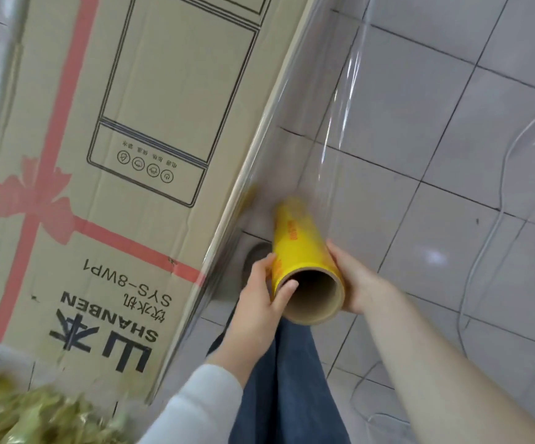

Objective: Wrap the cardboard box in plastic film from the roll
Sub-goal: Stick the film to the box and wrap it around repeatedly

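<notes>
Head view: the cardboard box (176,91) stands on the tiled floor (452,219), printed "SHANBEN" and "SYS-8WP1" (upside down from here) with a red ribbon pattern. Just beside its corner, the left hand (258,298) and right hand (354,283) grip the yellow roll (301,248) from either side. Clear film (320,133) stretches from roll to box edge.

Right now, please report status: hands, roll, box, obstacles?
Left hand, right hand grip roll. Film runs from roll to cardboard box edge. White cable on floor nearby.

Indoor room, pale tiled floor (445,213)
</notes>
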`<control>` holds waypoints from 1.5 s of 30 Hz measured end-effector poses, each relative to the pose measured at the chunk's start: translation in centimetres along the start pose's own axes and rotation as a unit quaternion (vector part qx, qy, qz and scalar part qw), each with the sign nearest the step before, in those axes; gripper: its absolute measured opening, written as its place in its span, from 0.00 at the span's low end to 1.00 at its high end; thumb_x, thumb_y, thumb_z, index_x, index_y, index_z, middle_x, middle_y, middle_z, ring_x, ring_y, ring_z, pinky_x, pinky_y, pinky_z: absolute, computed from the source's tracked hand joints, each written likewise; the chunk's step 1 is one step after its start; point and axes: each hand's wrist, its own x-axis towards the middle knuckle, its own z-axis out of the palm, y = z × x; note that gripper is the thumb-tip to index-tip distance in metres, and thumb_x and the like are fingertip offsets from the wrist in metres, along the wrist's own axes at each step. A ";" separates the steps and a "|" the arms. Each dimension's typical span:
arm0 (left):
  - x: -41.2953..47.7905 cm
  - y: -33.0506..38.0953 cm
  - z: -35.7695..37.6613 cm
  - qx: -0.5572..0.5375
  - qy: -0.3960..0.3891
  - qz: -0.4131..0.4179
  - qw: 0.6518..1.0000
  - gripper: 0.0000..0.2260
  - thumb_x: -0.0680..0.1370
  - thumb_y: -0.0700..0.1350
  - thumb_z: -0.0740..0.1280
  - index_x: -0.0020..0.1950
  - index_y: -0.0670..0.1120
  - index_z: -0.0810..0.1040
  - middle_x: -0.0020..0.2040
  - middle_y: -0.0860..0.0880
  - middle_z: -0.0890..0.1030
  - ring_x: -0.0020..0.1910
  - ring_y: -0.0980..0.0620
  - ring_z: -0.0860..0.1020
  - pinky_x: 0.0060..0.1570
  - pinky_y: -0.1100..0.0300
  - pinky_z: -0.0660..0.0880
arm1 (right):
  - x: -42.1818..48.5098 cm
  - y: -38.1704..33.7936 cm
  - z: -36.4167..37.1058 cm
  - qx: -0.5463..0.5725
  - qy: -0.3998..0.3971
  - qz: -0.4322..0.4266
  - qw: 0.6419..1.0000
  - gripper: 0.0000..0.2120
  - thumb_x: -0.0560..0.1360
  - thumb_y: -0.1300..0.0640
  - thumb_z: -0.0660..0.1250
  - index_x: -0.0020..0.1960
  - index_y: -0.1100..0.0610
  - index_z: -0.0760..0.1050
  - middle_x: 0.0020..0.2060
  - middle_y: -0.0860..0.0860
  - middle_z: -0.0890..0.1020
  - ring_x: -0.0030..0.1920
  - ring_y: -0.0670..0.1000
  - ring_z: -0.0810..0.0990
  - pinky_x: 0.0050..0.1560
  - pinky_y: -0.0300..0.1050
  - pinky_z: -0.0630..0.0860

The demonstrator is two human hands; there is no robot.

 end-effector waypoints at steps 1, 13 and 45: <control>-1.1 -0.9 0.4 -0.018 0.006 -0.027 0.999 0.22 0.77 0.51 0.64 0.69 0.50 0.63 0.59 0.56 0.73 0.60 0.58 0.72 0.49 0.76 0.68 | 0.1 0.6 0.6 -0.003 -0.006 -0.008 1.000 0.32 0.76 0.33 0.55 0.68 0.57 0.71 0.55 0.59 0.81 0.51 0.58 0.81 0.53 0.54 0.78; 1.8 -0.6 -2.0 0.240 -0.221 0.099 0.940 0.26 0.75 0.57 0.64 0.71 0.60 0.61 0.76 0.54 0.57 0.73 0.52 0.58 0.70 0.56 0.59 | 1.3 3.2 0.7 -0.069 0.025 0.001 0.997 0.32 0.75 0.32 0.56 0.60 0.58 0.76 0.47 0.60 0.83 0.45 0.58 0.82 0.49 0.53 0.79; -9.6 -12.1 -3.9 0.095 -0.049 -0.010 0.994 0.15 0.77 0.53 0.62 0.61 0.59 0.63 0.62 0.56 0.73 0.62 0.56 0.71 0.61 0.60 0.67 | 4.3 17.4 6.3 0.128 -0.049 -0.058 0.989 0.28 0.76 0.38 0.61 0.65 0.58 0.74 0.46 0.59 0.82 0.43 0.56 0.81 0.43 0.48 0.77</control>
